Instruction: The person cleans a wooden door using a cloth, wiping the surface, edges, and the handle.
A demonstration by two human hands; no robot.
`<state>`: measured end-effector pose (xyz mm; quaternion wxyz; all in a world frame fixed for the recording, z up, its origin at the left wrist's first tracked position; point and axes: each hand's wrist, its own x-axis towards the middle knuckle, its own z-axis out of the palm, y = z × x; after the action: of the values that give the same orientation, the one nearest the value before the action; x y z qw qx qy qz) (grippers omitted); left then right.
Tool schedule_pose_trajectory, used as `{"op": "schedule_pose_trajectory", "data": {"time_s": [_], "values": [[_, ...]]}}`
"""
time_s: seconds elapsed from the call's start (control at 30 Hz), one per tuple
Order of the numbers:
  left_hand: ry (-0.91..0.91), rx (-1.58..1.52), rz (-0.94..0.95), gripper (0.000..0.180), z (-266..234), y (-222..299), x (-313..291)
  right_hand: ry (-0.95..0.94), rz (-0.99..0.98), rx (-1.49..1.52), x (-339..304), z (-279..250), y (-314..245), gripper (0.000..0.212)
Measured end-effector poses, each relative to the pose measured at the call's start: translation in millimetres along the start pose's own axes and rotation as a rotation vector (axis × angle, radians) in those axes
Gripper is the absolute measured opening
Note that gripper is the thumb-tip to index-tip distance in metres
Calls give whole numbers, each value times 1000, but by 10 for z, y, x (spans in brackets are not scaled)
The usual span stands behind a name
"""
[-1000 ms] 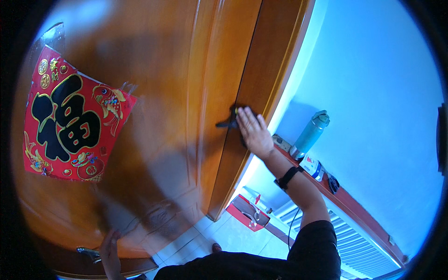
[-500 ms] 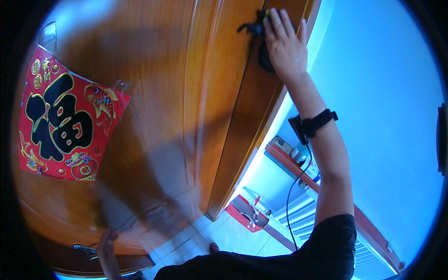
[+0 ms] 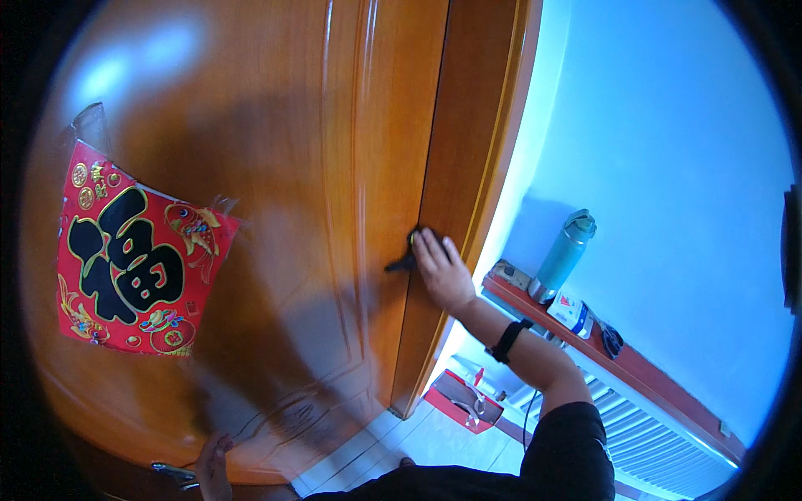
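Observation:
My right hand (image 3: 442, 271) reaches out to the seam between the wooden door (image 3: 276, 175) and its frame (image 3: 468, 117). Its fingers lie over a black bunched thing (image 3: 403, 262), pressed against the wood; a narrow dark end sticks out to the left, and most of it is under my hand. A black band (image 3: 509, 341) is round my right wrist. Low at the left, my left hand (image 3: 215, 459) is near a metal door handle (image 3: 174, 473), apart from it. Its fingers are loosely bent, with nothing visible in them.
A red paper decoration (image 3: 138, 259) is stuck on the door's left part. Right of the frame, a reddish ledge (image 3: 643, 380) holds a teal bottle (image 3: 564, 255), a small box (image 3: 571, 313) and a coiled black cable (image 3: 611, 340). Below stands a red open box (image 3: 462, 403) on the tiled floor.
My right hand has moved down the door seam with the black thing. The view has shifted, and the teal bottle has come out from behind my right arm. The left hand stays near the handle.

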<state>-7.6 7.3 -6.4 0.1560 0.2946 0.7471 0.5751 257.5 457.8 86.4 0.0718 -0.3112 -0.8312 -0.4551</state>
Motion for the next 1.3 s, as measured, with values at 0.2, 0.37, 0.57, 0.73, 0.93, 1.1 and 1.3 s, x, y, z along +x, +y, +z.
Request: {"op": "schedule_pose_trajectory", "data": {"time_s": [0.2, 0.37, 0.57, 0.73, 0.93, 1.1, 1.3], "values": [[-197, -92, -2, 57, -337, -323, -75, -270, -279, 79, -428, 227, -363, 44], [51, 16, -43, 39, -340, 13, -211, 234, -19, 17, 109, -85, 310, 42], [72, 44, 18, 38, -450, 114, -268, 850, 351, 41, 1154, -1096, 1286, 39], [75, 7, -60, 37, -364, 219, -241, 977, 527, 917, 1636, -775, 628, 53], [25, -65, -31, 37, -271, 181, -152, 856, 569, 1031, 1102, -190, -206, 55], [41, 125, -89, 37, 43, 536, -16, 651, 483, 1074, 453, 485, -1002, 57], [26, 191, 23, 36, 162, 497, 91, 699, 504, 1214, 459, 470, -1078, 38]]}}
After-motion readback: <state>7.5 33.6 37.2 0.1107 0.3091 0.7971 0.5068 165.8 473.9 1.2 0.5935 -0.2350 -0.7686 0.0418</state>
